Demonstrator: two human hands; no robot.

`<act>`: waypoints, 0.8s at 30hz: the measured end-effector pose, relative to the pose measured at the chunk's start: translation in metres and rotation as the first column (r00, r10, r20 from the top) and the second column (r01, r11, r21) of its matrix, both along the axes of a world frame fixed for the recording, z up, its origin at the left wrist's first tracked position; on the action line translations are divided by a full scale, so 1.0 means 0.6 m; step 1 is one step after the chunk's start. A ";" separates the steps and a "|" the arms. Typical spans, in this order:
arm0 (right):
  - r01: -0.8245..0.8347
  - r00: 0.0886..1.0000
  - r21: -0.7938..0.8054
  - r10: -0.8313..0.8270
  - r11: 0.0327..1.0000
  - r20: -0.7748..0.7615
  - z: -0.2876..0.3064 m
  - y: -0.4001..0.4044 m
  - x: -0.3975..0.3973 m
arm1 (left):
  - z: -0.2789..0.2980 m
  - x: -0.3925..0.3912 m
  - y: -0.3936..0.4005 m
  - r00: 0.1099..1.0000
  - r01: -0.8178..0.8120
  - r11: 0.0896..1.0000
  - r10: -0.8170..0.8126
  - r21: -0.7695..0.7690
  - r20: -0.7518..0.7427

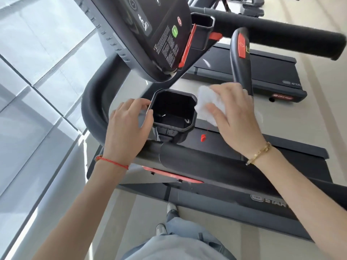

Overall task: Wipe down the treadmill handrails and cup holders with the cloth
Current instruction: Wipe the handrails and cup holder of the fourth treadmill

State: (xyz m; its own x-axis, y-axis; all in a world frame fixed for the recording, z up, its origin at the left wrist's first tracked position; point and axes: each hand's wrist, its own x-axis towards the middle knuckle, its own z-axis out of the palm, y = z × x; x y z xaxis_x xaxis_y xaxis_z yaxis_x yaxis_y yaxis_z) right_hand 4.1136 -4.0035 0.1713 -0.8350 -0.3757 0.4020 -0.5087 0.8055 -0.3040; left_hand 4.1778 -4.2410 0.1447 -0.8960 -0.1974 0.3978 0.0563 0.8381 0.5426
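A pale floor point(319, 102) runs under a row of dark treadmills, with glass panels point(37, 72) along the left side. Nearest the camera are the person's grey top, jeans and one shoe point(171, 208) on the floor. Above them lies the near handrail point(197, 160), a thick black bar crossing the view beneath both forearms. The left hand point(127, 126), a red cord at its wrist, grips the left rim of the near cup holder point(174, 111), its fingers curled over the edge. That cup holder is an open black box with cut corners, and a little red clip point(203, 137) hangs just right of it. The right hand point(234, 113), with a gold bracelet on its wrist, holds the white cloth point(204, 102) just beside the cup holder's right rim, fingers spread over the cloth and bent around it. Farther off, the console point(150, 34) tilts overhead with a green button, a second cup holder point(203, 23) sits beside it, and the far handrail point(281, 34) stretches to the right.
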 end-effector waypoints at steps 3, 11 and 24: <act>-0.080 0.997 0.032 0.079 0.996 0.016 0.001 -0.047 -0.070 | 0.005 -0.031 0.008 0.996 -0.020 1.000 0.021 -0.006 0.085; -0.343 0.851 -0.041 0.329 0.938 0.409 -0.037 -0.097 -0.144 | -0.001 -0.083 0.007 0.985 -0.018 1.000 0.020 -0.010 0.172; -0.360 0.865 0.067 0.307 0.930 0.396 -0.034 -0.118 -0.144 | -0.013 -0.091 -0.021 0.969 0.091 0.995 -0.096 0.032 0.229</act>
